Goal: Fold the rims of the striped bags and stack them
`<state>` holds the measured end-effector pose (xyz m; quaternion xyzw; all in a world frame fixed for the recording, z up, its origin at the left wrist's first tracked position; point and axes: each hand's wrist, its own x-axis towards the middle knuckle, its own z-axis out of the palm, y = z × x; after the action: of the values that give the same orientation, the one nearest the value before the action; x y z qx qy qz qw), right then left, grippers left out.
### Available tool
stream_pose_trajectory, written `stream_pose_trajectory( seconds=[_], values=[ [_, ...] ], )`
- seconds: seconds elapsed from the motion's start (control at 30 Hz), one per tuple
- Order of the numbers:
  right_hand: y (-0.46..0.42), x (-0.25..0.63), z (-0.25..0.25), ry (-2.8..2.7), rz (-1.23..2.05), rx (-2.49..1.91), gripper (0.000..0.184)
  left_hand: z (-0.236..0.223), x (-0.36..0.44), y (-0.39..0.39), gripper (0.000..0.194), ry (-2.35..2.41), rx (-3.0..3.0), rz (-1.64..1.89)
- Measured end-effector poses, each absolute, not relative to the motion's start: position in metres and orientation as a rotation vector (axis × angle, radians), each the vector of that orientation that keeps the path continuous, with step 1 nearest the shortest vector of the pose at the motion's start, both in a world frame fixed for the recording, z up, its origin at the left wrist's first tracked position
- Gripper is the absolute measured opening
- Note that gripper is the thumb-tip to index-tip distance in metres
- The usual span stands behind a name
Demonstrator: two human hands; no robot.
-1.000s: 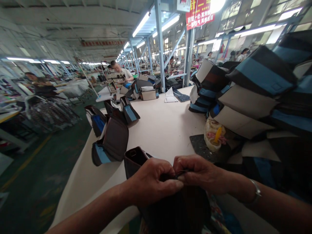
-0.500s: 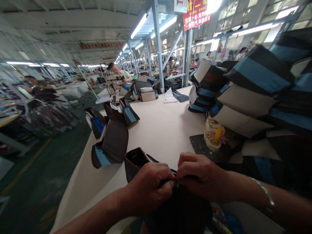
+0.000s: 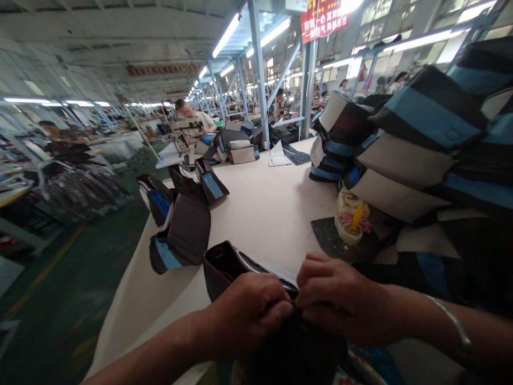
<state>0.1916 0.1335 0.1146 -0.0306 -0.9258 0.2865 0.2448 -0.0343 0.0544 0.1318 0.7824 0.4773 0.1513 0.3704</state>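
Observation:
A dark brown bag (image 3: 224, 267) stands at the near edge of the table, its top open and a pale lining strip showing along the rim. My left hand (image 3: 256, 307) is closed on the bag's upper edge, thumb and fingers pinched together. Right beside it, my right hand (image 3: 336, 297) grips the same edge, with a silver bangle on the wrist. The fingertips of both hands nearly meet over the rim. The bag's lower front is in deep shadow, and what lies between the fingertips is hidden.
Several finished-looking dark bags with blue panels (image 3: 182, 235) stand along the table's left side. High stacks of bag pieces (image 3: 428, 112) crowd the right. A glue-stained pot with a yellow-handled tool (image 3: 348, 222) sits on a dark mat. A co-worker (image 3: 196, 117) sits beyond the pale tabletop (image 3: 256, 214).
Both hands have shifted slightly right and down along the bag's edge, still pinching it. More of the pale lining along the rim shows now.

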Motion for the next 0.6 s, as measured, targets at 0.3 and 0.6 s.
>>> stream_pose_trajectory(
  seconds=[0.3, 0.6],
  values=[
    [0.138, 0.192, 0.150, -2.717, 1.034, -0.321, 0.013, 0.142, -0.021, 0.057, 0.011, 1.069, 2.797, 0.543],
    [0.131, 0.173, 0.145, -2.390, 0.573, -0.173, 0.014, 0.173, -0.043, 0.070, 0.018, 1.014, 3.092, 0.477]
  ],
)
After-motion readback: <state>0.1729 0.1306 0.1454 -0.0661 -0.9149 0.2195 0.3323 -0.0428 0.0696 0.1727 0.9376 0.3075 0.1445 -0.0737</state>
